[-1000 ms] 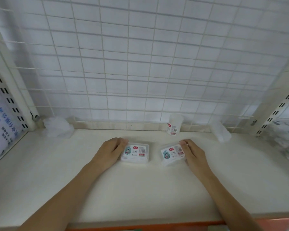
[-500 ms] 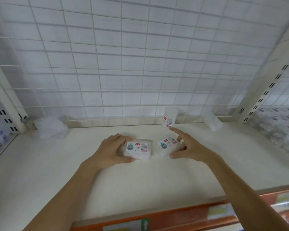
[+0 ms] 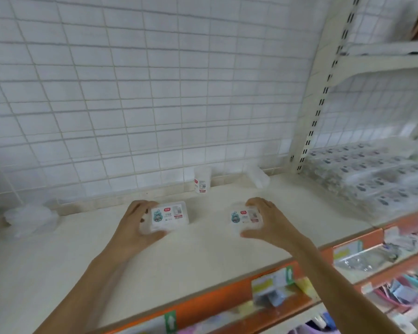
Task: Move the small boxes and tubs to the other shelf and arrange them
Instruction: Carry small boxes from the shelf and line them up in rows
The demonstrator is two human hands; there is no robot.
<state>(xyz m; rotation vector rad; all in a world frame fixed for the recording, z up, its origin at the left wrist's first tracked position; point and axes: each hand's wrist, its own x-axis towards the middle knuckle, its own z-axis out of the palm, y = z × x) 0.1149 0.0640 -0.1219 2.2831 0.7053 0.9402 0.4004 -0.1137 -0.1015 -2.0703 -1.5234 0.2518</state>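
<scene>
Two small clear plastic boxes with white labels are over the cream shelf (image 3: 203,249). My left hand (image 3: 136,225) grips the left box (image 3: 168,216) from its left side, thumb under the near edge. My right hand (image 3: 268,220) grips the right box (image 3: 245,216), fingers over its top and thumb at the near edge. The boxes are well apart. A small clear tub (image 3: 202,180) with a red and white label stands upright at the back by the wire grid. A second clear tub (image 3: 258,175) lies tilted further right.
A crumpled clear plastic bag (image 3: 32,219) lies at the back left. The neighbouring shelf on the right holds stacked rows of the same boxes (image 3: 372,174). A slotted upright post (image 3: 316,104) separates the two shelves. Orange price rail (image 3: 215,300) runs along the front edge.
Both hands have closed round their boxes. The right box has moved to the right, away from the left one. The view has turned right, showing the neighbouring shelf.
</scene>
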